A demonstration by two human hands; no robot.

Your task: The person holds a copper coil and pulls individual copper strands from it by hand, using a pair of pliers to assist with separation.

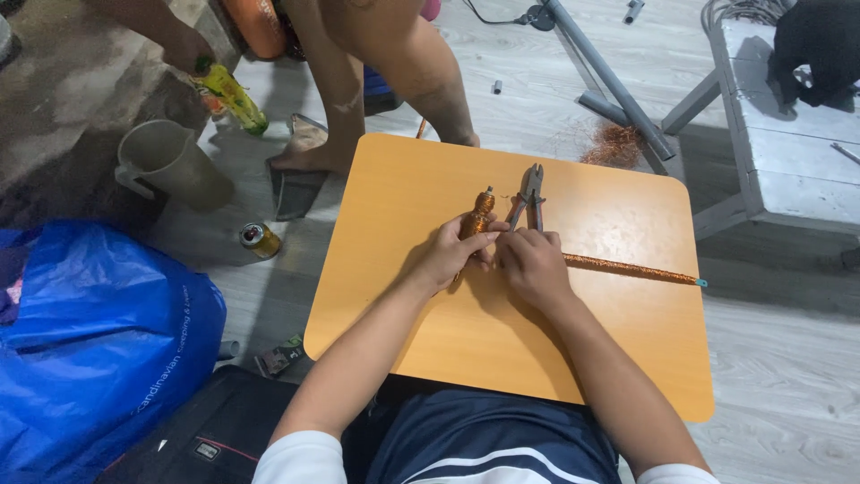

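Item 1: left hand (457, 253), fingers curled tight round a copper-wound spool (477, 220) whose top pokes out just beyond the knuckles.

Item 2: right hand (533, 264), touching the left, fingers closed over the handles of grey pliers (529, 194); the pliers' nose points away from the hands, beside the spool.

Item 3: long copper-wrapped rod (632, 268), running out from under the right hand toward its far side, ending in a small blue tip, flat on the orange table (430, 341).

Item 4: loose tangle of copper wire (614, 144) on the floor, well beyond the right hand.

Item 5: another person's hand (184, 49) holding a green bottle (235, 97), far off past the left hand; grey jug (170, 163) and drink can (259, 239) near it; blue bag (98, 341) on the left-hand side.

Risk, as judged: both hands crowd 1 small spot, so a slip of the pliers could nick a finger of the left hand. The fine wire could snap or spring loose if pulled unevenly. The rod, held at 1 end only, could roll off.
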